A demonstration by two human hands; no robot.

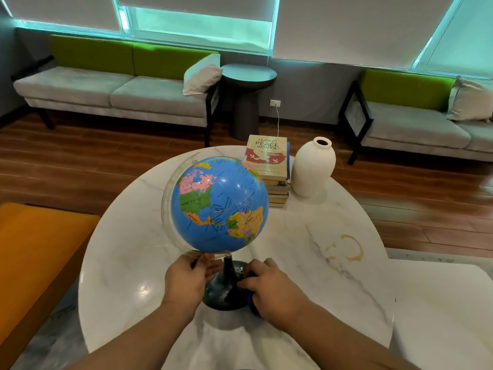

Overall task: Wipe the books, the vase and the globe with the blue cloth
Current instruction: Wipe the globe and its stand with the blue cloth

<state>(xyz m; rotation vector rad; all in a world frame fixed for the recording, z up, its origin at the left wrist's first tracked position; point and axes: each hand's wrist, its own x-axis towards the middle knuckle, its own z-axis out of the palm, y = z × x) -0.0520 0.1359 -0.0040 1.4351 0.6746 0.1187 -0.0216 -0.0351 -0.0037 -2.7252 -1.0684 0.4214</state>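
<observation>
our left hand (pixel 190 276) grips globe (pixel 218 204); right hand (pixel 269 285) clutches blue cloth (pixel 253 307) against base (pixel 221 297); books (pixel 269 156), vase (pixel 313 166) wiped? we cannot tell

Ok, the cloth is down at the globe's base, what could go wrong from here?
The globe stands on a narrow stem; the left hand holds only its lower arc, so hard rubbing by the right hand with the blue cloth at the base might tip it.
Shoved forward, it could hit the books or the vase behind.
</observation>
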